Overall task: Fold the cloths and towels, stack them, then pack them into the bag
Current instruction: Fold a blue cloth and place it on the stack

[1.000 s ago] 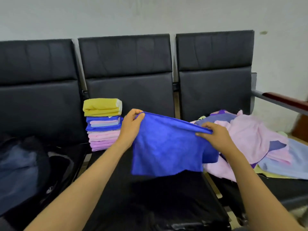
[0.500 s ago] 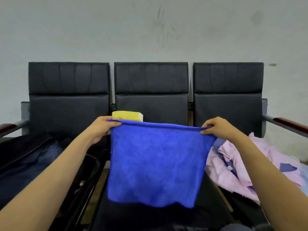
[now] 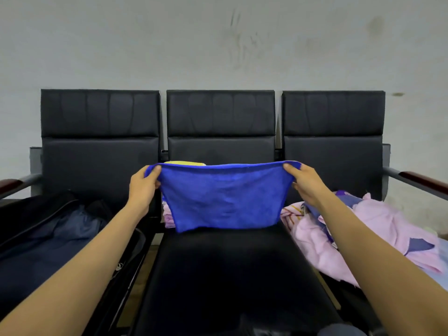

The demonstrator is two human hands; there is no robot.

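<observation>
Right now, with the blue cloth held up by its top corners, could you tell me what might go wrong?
The blue cloth hides most of the folded stack behind it, so lowering it blind could topple that stack. The left hand and right hand pinch only its corners; a slip could drop it. Its top edge sags, so the fold may come out crooked.

Three-seat black padded bench (image 3: 225, 275) with wood-capped armrests (image 3: 421, 180) at both ends, set against a grey wall. On the left seat we see a dark bag (image 3: 48, 234) lying open, navy inside. At the back of the middle seat is a stack of folded cloths (image 3: 184, 163), largely hidden, of which we make out only a yellow top and pink layers. A loose heap of pink and purple cloths (image 3: 378, 221) covers the right seat.
</observation>
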